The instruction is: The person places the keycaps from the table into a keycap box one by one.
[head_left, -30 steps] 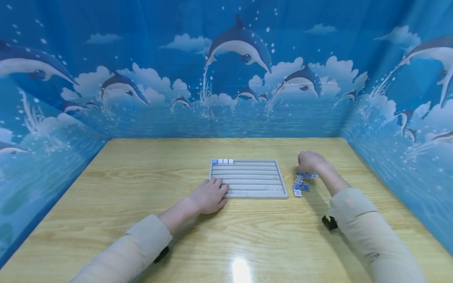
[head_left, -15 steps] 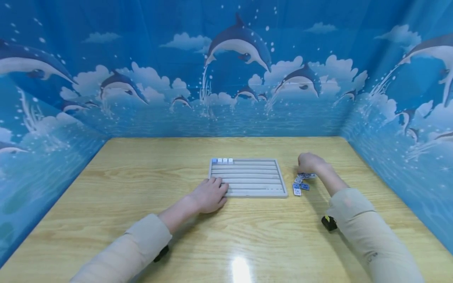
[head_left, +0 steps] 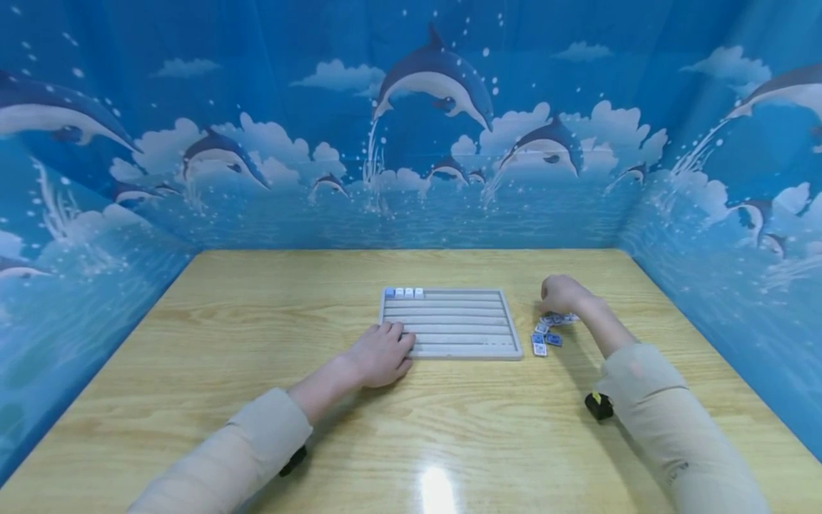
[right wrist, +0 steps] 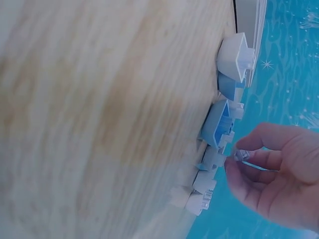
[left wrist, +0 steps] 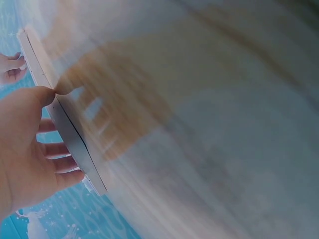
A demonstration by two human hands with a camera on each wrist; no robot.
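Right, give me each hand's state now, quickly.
Left hand: closed, holding the grey tray by its near edge.
Right hand: closed, pinching a small pale piece.

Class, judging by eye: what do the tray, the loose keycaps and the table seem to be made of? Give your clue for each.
Tray: probably matte grey plastic, with even, moulded-looking ridges; painted metal is possible.
Keycaps: likely smooth plastic, as they look like thin-walled, hollow shells.
Table: wood or wood-look laminate, somewhat glossy; grain and a bright reflection show.
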